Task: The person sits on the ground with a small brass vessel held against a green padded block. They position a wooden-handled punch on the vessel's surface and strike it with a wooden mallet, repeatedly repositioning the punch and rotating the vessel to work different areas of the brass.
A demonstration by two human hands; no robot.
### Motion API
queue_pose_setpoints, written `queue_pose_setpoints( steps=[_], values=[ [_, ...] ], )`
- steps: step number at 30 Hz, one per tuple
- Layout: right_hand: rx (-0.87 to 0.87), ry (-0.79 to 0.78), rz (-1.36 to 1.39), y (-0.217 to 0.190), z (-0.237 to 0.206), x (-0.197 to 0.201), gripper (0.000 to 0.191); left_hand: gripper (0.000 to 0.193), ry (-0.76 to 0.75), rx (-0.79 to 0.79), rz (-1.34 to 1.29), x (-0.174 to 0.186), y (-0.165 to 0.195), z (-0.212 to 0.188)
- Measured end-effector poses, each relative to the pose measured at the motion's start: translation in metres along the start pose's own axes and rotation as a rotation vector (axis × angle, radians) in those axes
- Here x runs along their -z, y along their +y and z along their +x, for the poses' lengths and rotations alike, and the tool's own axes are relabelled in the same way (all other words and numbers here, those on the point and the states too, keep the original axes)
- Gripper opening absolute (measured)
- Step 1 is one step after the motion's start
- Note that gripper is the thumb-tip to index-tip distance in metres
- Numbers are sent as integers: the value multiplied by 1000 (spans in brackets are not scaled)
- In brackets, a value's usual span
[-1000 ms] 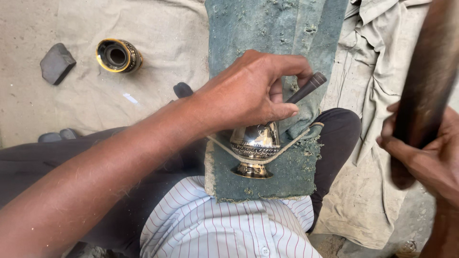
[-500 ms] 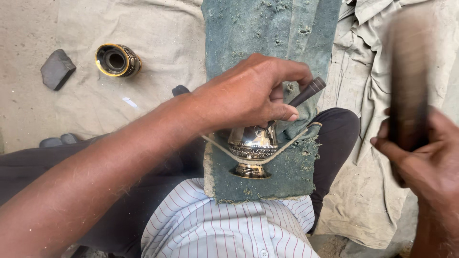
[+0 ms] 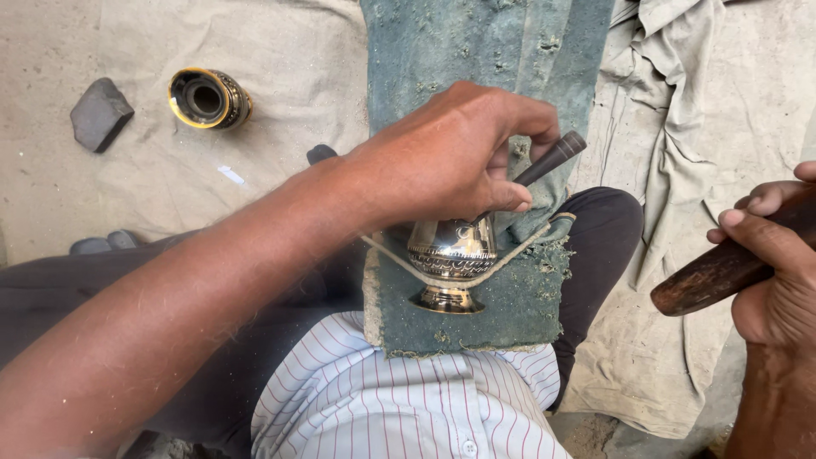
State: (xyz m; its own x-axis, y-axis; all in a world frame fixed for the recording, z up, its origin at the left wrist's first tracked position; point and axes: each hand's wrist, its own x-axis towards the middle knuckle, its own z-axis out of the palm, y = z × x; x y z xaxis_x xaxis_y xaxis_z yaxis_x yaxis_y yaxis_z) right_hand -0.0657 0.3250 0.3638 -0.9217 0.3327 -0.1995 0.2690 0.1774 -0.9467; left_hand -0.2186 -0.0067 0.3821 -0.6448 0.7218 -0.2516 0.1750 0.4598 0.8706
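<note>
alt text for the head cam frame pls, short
The left hand holds a dark punch tool against a shiny metal vessel tied by cord to a green padded block. The right hand grips a wooden handle off to the side.

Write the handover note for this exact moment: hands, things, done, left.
Left hand: pinches a dark metal punch with its tip against the brass vase.
Right hand: grips a wooden mallet handle, raised off to the side.
Vase lies on the green padded board, under a cord.
Done: a patterned band shows.
Left: cannot tell.
</note>
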Motion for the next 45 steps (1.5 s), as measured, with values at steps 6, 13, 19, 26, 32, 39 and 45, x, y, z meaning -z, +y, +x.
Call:
queue_pose_setpoints(
  steps=[6, 13, 19, 26, 32, 39, 45],
  values=[
    [-271, -185, -742, -20, 6, -3, 43, 37, 4, -9, 38, -3, 0, 0],
    [-269, -300, -814, -25, 3, -12, 32, 35, -54, 25, 17, 0, 5, -2],
    [-103, -72, -330, -17, -3, -12, 44, 51, -105, 112, -141, 2, -7, -8],
    [27, -153, -870, -21, 4, -5, 43, 56, 19, -143, -157, -5, -23, -13],
    [54, -75, -381, -11, 8, 10, 32, 49, -26, 45, -102, 1, -12, -14],
    [-257, -171, -1075, -3, 15, 19, 27, 40, -43, -3, -69, 4, -7, -14],
    [-291, -262, -796, -25, -1, -21, 39, 42, 273, -57, -416, 8, -10, -42]
  ],
)
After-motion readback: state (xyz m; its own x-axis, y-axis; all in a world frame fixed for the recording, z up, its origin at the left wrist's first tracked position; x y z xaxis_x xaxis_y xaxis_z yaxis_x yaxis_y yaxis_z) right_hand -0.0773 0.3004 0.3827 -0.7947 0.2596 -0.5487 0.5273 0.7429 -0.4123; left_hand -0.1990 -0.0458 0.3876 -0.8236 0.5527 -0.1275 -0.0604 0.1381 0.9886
